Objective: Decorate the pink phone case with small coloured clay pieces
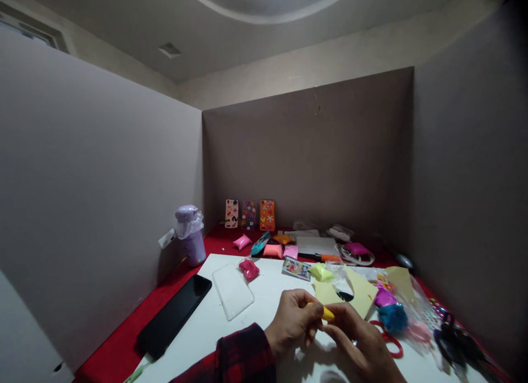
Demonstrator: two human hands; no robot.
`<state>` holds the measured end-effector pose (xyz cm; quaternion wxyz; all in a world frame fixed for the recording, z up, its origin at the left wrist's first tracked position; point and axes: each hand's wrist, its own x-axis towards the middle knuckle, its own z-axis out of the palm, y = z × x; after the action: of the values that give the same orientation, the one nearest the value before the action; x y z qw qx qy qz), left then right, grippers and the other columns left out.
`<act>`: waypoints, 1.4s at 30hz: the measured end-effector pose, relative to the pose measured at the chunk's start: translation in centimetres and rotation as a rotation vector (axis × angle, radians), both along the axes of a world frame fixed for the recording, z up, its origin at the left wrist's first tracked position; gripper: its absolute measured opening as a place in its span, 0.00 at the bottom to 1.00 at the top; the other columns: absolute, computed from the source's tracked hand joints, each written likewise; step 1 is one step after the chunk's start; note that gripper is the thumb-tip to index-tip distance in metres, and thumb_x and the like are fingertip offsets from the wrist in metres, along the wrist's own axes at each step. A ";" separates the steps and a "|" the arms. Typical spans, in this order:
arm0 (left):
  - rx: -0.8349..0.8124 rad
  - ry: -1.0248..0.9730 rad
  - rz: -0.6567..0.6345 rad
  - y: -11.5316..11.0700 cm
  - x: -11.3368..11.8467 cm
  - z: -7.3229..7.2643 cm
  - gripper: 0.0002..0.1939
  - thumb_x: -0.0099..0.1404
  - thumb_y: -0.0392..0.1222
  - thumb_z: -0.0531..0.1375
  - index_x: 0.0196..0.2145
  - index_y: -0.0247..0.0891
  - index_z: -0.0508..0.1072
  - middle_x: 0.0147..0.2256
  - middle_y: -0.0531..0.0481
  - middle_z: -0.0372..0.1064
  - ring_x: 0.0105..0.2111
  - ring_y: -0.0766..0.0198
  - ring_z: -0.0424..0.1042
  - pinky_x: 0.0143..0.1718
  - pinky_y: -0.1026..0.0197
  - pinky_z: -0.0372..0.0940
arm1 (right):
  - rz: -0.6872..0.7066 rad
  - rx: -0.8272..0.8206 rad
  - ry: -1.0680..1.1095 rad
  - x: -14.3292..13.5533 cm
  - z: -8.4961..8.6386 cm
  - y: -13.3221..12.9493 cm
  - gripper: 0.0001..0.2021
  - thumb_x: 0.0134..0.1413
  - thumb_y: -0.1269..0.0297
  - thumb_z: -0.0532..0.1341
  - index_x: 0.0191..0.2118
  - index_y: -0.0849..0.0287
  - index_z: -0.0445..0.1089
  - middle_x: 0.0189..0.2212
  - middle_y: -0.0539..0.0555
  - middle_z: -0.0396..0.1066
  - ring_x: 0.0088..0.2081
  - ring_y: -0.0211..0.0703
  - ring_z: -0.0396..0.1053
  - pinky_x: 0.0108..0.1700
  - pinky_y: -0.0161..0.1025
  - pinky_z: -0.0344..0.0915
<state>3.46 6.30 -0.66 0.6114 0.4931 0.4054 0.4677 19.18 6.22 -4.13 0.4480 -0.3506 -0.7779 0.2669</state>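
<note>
My left hand (295, 317), in a dark red plaid sleeve, pinches a small piece of yellow clay (328, 313) between thumb and fingers. From the other side, my right hand (355, 336) closes its fingertips on the same yellow piece. Both hands are above the white board (268, 300), and the fingers hide part of the clay. To their left lies a clear phone case (233, 291), with a red clay packet (249, 269) at its upper corner. Beyond the hands are pale yellow paper pieces (363, 295) and a lime-yellow clay packet (320, 272).
A black phone (175, 316) with a cable lies at left, near a purple bottle (192, 237). Decorated phone cases (267, 215) stand at the back. Red-handled scissors (391, 342), a blue clay lump (392, 317) and plastic bags crowd the right side. Grey partitions enclose the desk.
</note>
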 end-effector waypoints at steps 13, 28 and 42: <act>-0.012 0.003 -0.027 0.2 -0.4 0.0 0.23 0.46 0.56 0.67 0.26 0.34 0.65 0.14 0.56 0.64 0.08 0.75 0.55 0.07 0.71 0.50 | -0.029 0.010 0.024 -0.2 -0.1 0.0 0.06 0.60 0.59 0.55 0.37 0.55 0.63 0.26 0.49 0.69 0.26 0.39 0.70 0.27 0.33 0.67; 0.000 -0.018 -0.090 0.3 -0.5 -0.2 0.24 0.46 0.56 0.67 0.28 0.32 0.68 0.16 0.53 0.66 0.10 0.74 0.59 0.09 0.71 0.54 | -0.048 0.016 0.030 -0.1 -0.1 -0.1 0.06 0.60 0.60 0.54 0.37 0.55 0.63 0.25 0.48 0.71 0.25 0.39 0.70 0.26 0.32 0.66; -0.011 -0.012 -0.082 0.9 -0.5 -1.3 0.19 0.54 0.53 0.65 0.28 0.34 0.66 0.16 0.57 0.67 0.09 0.75 0.59 0.09 0.72 0.54 | 0.009 0.005 0.017 -0.1 -0.3 0.2 0.06 0.61 0.60 0.54 0.37 0.56 0.64 0.28 0.51 0.71 0.29 0.40 0.71 0.30 0.33 0.68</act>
<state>2.95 7.17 -1.92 0.6351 0.5034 0.3837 0.4428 19.07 6.38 -4.43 0.4541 -0.3440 -0.7762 0.2700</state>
